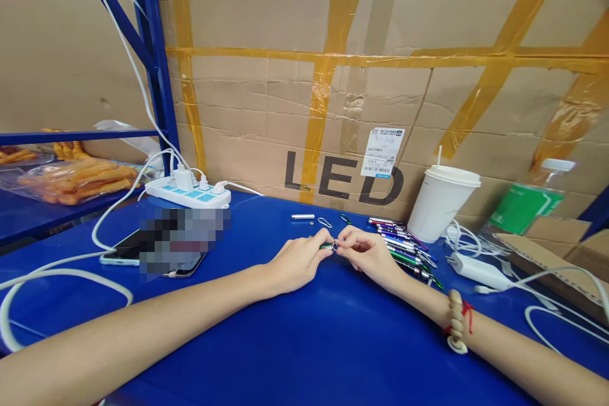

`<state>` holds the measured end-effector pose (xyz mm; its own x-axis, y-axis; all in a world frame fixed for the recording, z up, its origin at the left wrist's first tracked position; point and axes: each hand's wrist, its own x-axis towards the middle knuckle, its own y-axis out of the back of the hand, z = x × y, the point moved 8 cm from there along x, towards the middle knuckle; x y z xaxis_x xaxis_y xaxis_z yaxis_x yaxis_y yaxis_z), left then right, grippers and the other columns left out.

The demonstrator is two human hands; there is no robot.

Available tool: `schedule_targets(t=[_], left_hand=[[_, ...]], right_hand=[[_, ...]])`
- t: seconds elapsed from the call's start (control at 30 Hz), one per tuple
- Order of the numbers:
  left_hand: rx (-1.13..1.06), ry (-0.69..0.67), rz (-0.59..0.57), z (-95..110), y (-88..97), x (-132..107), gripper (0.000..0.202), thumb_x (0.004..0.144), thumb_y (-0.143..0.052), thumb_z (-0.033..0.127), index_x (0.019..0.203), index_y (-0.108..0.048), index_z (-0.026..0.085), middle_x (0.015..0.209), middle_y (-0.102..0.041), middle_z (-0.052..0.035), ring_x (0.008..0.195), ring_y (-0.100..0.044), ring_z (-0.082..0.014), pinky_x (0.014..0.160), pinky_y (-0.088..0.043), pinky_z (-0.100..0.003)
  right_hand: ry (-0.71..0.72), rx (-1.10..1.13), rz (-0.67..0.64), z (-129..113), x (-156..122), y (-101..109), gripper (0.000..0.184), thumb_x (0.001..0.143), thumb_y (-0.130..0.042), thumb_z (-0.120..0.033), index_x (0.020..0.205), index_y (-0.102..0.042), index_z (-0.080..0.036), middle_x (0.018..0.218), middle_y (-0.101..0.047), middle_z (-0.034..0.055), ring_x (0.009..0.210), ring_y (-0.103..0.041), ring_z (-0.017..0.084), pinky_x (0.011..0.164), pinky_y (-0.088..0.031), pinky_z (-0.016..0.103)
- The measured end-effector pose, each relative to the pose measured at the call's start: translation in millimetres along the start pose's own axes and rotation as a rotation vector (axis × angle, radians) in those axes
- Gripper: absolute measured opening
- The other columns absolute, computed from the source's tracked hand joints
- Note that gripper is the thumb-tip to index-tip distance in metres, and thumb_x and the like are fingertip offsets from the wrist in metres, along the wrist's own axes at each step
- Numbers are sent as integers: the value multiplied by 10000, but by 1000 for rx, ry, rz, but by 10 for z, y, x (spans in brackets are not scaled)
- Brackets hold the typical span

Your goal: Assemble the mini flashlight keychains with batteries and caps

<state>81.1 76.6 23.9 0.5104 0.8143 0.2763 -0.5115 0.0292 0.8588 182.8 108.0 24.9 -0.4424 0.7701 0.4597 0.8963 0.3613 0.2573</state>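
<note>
My left hand (297,261) is closed, pinching a small green metal tube (327,246) with a silver round end between thumb and fingertips. My right hand (371,255) meets it from the other side, thumb and forefinger pinched at the silver end. Whether a smaller part sits in the right fingertips is too small to tell. Just beyond the hands lie a short silver tube (303,217), a white cord loop (324,222) and a green clip (344,219). Behind my right hand several coloured metal tubes (404,247) lie in a pile, partly hidden by that hand.
A white cup (440,206) with a straw, a green-labelled bottle (528,203) and a white adapter (480,271) with cables stand right. Left are a power strip (190,193) and phones (128,244), partly blurred out. A large cardboard box (257,114) walls the blue tabletop's (304,342) back.
</note>
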Motion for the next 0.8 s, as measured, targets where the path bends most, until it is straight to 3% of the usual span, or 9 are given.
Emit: schedule_targets(t=[0.27, 0.43, 0.8], left_hand=[[-16, -8, -42, 46, -15, -4, 148, 906, -289, 278, 991, -397, 223, 910, -630, -35, 810, -615, -212, 639, -427, -272], [26, 9, -32, 27, -10, 3, 159, 908, -287, 274, 1002, -406, 227, 831, -622, -15, 764, -609, -190, 630, -421, -256], [79, 43, -1, -11, -23, 27, 197, 911, -293, 290, 1048, -423, 234, 872, -639, -23, 804, -623, -202, 653, -436, -268]], right_hand=[[-18, -36, 25, 5, -12, 14, 339, 622, -710, -395, 524, -494, -152, 715, -493, 0, 468, -415, 39, 358, -327, 180], [-64, -46, 8, 59, -5, 2, 388, 615, -698, -455, 542, -456, -160, 719, -488, -10, 432, -395, 29, 350, -325, 186], [-123, -59, -7, 120, 8, -15, 379, 660, -658, -483, 615, -460, -162, 666, -503, -28, 373, -389, 18, 360, -272, 187]])
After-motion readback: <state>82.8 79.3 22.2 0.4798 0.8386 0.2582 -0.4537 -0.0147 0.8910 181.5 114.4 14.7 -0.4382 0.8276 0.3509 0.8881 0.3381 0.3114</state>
